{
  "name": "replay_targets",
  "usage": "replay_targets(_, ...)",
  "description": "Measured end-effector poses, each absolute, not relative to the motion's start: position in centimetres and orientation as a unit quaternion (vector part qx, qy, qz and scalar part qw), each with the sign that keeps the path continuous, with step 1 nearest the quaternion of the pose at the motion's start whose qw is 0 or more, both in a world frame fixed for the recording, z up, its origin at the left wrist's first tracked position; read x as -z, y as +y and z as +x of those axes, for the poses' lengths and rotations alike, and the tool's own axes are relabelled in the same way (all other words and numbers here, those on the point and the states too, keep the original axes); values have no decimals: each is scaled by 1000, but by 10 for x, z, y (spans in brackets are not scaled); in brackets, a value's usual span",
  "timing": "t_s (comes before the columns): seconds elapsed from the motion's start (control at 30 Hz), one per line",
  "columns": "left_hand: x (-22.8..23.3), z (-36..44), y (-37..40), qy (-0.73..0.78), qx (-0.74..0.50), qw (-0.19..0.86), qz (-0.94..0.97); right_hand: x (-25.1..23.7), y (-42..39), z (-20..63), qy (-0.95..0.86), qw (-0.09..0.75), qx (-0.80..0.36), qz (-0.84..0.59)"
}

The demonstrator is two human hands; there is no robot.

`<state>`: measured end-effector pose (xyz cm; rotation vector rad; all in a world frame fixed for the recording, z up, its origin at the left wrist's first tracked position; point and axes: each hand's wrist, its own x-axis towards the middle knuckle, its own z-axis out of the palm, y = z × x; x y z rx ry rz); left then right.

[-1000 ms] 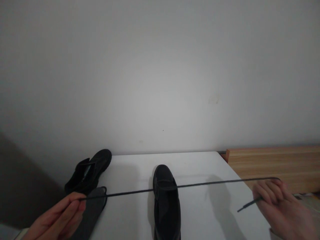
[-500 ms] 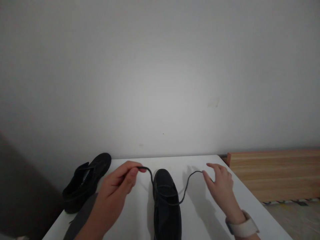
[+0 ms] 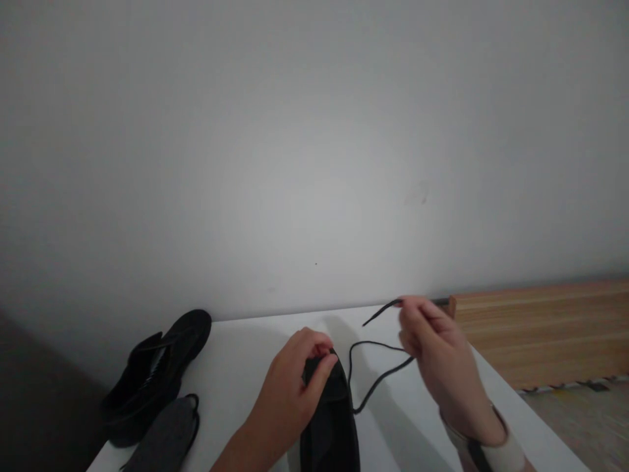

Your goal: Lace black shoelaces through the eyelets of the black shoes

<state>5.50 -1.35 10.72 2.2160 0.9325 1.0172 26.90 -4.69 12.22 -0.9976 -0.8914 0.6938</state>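
Note:
A black shoe [image 3: 330,426] lies toe-away on the white table in front of me. Over its toe area is my left hand [image 3: 299,380], thumb and fingers a little apart, with nothing visible between them; it hides part of the shoe. Raised at the right, my right hand [image 3: 430,344] is closed on a dark shoelace [image 3: 376,387]. One tip of the lace sticks out leftward past the fingers, while the two lower strands run from the hand down to the shoe's right side.
A second black shoe [image 3: 157,377] rests at the table's left edge. Close in front of it lies a dark grey flat piece [image 3: 164,436] with a black cord. The white table [image 3: 236,354] meets a plain wall [image 3: 314,164]. Wooden boards [image 3: 540,328] stand to the right.
My left hand has let go of the lace and moved right, over the shoe. My right hand, open at a lace end before, has closed on the lace, which now lies to the right.

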Motion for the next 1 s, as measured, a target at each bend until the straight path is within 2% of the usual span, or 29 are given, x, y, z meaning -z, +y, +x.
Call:
replay_targets(0.1,-82,56,-10,371,-235,255,862,-126,-45,294,-319,865,-70,-382)
replay_targets(0.17,-69,59,-11,376,-186,236,877,-122,-43,301,-306,888,-12,-342)
replay_targets(0.27,-56,64,-13,373,-142,192,896,-95,-33,298,-340,852,-106,-383)
replay_targets(0.37,-51,68,-14,366,-104,148,913,-52,-19,288,-367,758,-261,-472)
replay_targets(0.5,-52,73,-16,415,-142,157,885,-12,-9,277,-386,672,-396,-493)
replay_targets(0.8,-25,75,-13,427,-251,153,855,-8,-16,274,-370,580,-583,-432)
replay_targets(1.0,-8,68,-14,414,-331,154,834,-13,-19,272,-292,594,-657,-361)
